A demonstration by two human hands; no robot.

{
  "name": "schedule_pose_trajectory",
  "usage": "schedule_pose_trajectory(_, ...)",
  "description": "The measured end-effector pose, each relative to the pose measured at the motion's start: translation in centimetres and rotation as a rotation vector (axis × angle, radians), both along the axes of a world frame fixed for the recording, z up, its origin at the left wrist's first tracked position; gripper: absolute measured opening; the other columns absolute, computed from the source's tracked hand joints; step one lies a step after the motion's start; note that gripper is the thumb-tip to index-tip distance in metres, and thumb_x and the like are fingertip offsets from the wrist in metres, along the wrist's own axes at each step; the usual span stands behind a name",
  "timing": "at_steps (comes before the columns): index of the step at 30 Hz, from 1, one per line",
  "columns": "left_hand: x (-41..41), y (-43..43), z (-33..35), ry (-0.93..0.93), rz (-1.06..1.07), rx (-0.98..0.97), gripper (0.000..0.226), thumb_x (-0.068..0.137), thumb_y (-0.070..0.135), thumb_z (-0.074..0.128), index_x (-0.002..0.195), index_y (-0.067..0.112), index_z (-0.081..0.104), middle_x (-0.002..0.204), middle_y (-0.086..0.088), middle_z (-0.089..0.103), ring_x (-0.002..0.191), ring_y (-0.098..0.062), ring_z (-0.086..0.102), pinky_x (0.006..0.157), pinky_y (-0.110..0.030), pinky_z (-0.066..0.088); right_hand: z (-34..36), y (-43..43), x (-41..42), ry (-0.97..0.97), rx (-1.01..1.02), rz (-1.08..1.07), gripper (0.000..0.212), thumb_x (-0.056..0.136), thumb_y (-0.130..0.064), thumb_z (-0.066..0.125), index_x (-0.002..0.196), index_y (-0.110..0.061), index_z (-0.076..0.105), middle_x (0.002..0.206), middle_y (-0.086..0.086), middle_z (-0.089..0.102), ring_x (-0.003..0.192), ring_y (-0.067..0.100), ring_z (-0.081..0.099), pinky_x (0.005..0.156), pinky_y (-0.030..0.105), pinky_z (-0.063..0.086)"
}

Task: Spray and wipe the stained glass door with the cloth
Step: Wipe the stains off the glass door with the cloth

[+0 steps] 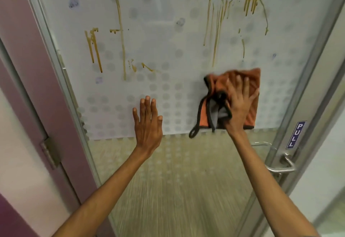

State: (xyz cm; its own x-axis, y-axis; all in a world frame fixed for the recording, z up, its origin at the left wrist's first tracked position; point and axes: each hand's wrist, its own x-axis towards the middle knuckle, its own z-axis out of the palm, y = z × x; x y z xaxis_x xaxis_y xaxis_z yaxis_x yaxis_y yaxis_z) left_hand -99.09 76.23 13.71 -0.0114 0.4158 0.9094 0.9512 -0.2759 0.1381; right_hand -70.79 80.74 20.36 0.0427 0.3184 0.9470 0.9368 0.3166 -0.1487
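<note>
A purple wall [37,68] with a metal hinge [50,152] runs along the left edge of the glass door [168,22]. The door stands upright with its long axis vertical. Brown stains [121,31] run down its frosted upper part in thin streaks, thickest toward the door's top right.

The left hand [148,122] lies flat on the door left of centre, near the lower edge of the frosting. Its fingers are straight, close together and pointing up, with the thumb out.

On the door's right half, the right hand [240,102] presses an orange cloth [251,81] against the glass with spread fingers pointing up. The cloth is folded to a rough square, slightly taller than wide, and a dark loop hangs from its lower left. It is blurred, so the thumb's hold is unclear.

At the door's right edge are a PULL sticker [296,134] and a metal handle [281,168].
</note>
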Motion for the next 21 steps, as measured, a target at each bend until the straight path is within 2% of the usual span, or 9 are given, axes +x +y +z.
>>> schedule_pose_trajectory(3,1.0,0.1,0.8,0.002,-0.026,0.009,0.058,0.107,0.031,0.015,0.156,0.016,-0.012,0.164,0.002,-0.023,0.153,-0.015,-0.019,0.124,-0.035,-0.016,4.7,0.9,-2.0,0.063,0.072,-0.075,0.064,0.103,-0.039,0.046,0.157,-0.035,0.012,0.161,0.01,0.028,0.149,0.036,0.019,0.119,0.06,-0.003)
schedule_pose_trajectory(6,2.2,0.4,1.6,0.002,0.009,0.043,0.064,0.104,0.025,0.024,0.156,0.017,-0.013,0.164,0.004,-0.024,0.152,-0.013,-0.019,0.124,-0.035,-0.016,3.8,0.2,-3.4,-0.12,0.09,0.038,0.057,0.102,-0.042,0.037,0.155,-0.03,0.021,0.157,0.012,0.036,0.146,0.039,0.025,0.117,0.062,0.0)
schedule_pose_trajectory(8,2.5,0.4,1.6,0.0,0.035,0.045,0.067,0.103,0.023,0.026,0.156,0.017,-0.015,0.164,0.004,-0.025,0.152,-0.013,-0.02,0.124,-0.036,-0.016,0.6,-1.1,-2.8,-0.282,0.028,0.166,0.053,0.101,-0.045,0.033,0.152,-0.031,0.028,0.154,0.011,0.041,0.146,0.035,0.025,0.116,0.061,0.001)
schedule_pose_trajectory(10,1.9,0.3,1.5,0.026,0.041,0.037,0.066,0.104,0.023,0.026,0.156,0.017,-0.015,0.164,0.004,-0.024,0.152,-0.014,-0.02,0.124,-0.036,-0.016,-1.3,-1.7,-0.3,-0.365,-0.05,0.2,0.053,0.103,-0.054,0.021,0.149,-0.032,0.034,0.151,0.011,0.046,0.146,0.031,0.026,0.117,0.059,0.002)
schedule_pose_trajectory(13,0.4,-0.2,1.3,0.058,0.075,0.037,0.065,0.105,0.026,0.023,0.156,0.016,-0.016,0.164,0.003,-0.025,0.152,-0.014,-0.02,0.124,-0.036,-0.015,1.0,-1.0,1.7,-0.18,-0.084,0.153,0.06,0.102,-0.055,0.019,0.146,-0.024,0.045,0.153,0.014,0.043,0.147,0.033,0.025,0.115,0.064,0.002)
schedule_pose_trajectory(15,-0.7,-0.5,1.6,0.03,0.09,0.022,0.066,0.105,0.026,0.024,0.156,0.015,-0.016,0.164,0.002,-0.025,0.153,-0.015,-0.02,0.124,-0.038,-0.015,3.9,-0.5,0.5,0.005,-0.023,0.079,0.054,0.103,-0.047,0.028,0.147,-0.021,0.044,0.156,0.014,0.039,0.147,0.037,0.026,0.114,0.069,0.004)
schedule_pose_trajectory(17,-2.2,-1.0,1.6,0.01,0.126,0.001,0.063,0.106,0.03,0.02,0.156,0.013,-0.015,0.164,0.0,-0.024,0.153,-0.018,-0.019,0.125,-0.039,-0.014,6.2,-0.3,-2.3,0.082,0.047,0.039,0.05,0.104,-0.043,0.033,0.15,-0.023,0.039,0.157,0.013,0.037,0.147,0.039,0.027,0.113,0.071,0.008)
schedule_pose_trajectory(19,-4.0,-1.4,1.8,0.015,0.162,-0.021,0.062,0.107,0.035,0.016,0.156,0.011,-0.015,0.165,-0.004,-0.022,0.153,-0.02,-0.018,0.125,-0.041,-0.013,7.1,-0.4,-5.6,-0.011,0.098,0.088,0.052,0.1,-0.039,0.043,0.15,-0.024,0.039,0.158,0.012,0.035,0.147,0.039,0.025,0.115,0.067,0.003)
schedule_pose_trajectory(21,-5.8,-1.9,1.8,0.027,0.179,-0.041,0.065,0.106,0.038,0.018,0.156,0.01,-0.012,0.165,-0.009,-0.013,0.154,-0.021,-0.016,0.125,-0.042,-0.011,5.9,-1.2,-8.6,-0.203,0.121,0.202,0.057,0.091,-0.034,0.05,0.147,-0.024,0.044,0.157,0.011,0.037,0.147,0.037,0.023,0.117,0.062,-0.004)
